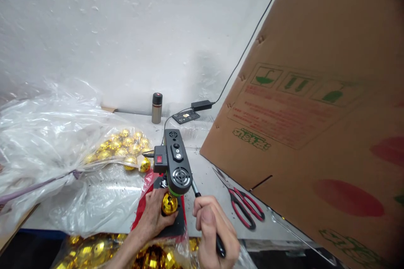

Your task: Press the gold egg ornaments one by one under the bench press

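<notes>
While pinning a gold faceted ball [169, 203] to the dark base plate with the left hand [154, 212], thumb and fingers closed round it from eight o'clock, working the small black bench machine [176, 162] directly above it. Right hand [214, 231] wrapped in a full fist on the dark-gripped lever handle [196, 189], slanting up toward eleven o'clock into the machine's head. By the look of it, mid-way through one ball: seated under the green-ringed nose, lever in hand but not visibly pressed home. For a next move, probably a steady hold on the ball, slippery and round as it is, and fingers kept clear of the nose. Hard moulded plastic on the machine, with round grilles, buttons and a red rocker switch [159, 159] at its nine o'clock side. At ten o'clock, a crinkled clear plastic bag [63, 134] holding more gold balls [126, 147], glossy and mirror-tiled; another such bag [94, 250] at seven o'clock. At three o'clock, red-handled scissors [244, 208] lying flat, and behind them a matt brown cardboard box [315, 113] with green and red print. At twelve o'clock, a small metal flask [157, 108] by the rough white wall [126, 29].
</notes>
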### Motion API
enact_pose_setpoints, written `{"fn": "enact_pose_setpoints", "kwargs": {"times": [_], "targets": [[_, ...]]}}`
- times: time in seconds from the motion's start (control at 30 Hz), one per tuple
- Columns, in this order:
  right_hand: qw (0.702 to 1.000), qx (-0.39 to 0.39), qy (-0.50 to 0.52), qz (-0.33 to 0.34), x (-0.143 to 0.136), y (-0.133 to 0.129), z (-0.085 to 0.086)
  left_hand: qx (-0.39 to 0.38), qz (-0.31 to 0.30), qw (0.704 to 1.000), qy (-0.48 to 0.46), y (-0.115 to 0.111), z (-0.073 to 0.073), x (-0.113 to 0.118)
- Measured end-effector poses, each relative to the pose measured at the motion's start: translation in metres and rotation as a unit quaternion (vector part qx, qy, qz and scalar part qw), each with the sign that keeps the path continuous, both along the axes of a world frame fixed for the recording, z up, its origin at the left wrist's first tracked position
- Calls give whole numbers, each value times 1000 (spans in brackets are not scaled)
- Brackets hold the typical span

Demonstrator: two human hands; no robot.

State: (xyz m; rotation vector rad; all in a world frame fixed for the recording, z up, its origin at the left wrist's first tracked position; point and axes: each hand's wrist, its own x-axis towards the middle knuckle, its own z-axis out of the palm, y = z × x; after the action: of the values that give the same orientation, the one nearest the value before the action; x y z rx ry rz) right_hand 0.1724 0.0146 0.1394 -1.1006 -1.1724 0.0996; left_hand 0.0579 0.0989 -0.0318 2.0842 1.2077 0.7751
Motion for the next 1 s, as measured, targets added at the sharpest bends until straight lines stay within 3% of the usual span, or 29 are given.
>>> {"fn": "enact_pose_setpoints", "kwargs": {"times": [0.17, 0.37, 0.53, 0.73, 1.0], "targets": [[996, 54, -66, 15, 8, 2, -19, 2, -25, 1000, -10, 2, -9, -3], [995, 40, -36, -85, -9, 0, -46, 1, -25, 1000, -19, -1, -9, -4], [991, 40, -20, -130, -18, 4, -53, 24, -16, 999, -27, -2, -16, -4], [988, 51, 9, -147, -23, 7, -57, 27, -17, 999, -23, -1, -18, -2], [992, 68, -13, -107, -14, 8, -83, 14, 7, 1000, -27, 0, -20, 1]]}}
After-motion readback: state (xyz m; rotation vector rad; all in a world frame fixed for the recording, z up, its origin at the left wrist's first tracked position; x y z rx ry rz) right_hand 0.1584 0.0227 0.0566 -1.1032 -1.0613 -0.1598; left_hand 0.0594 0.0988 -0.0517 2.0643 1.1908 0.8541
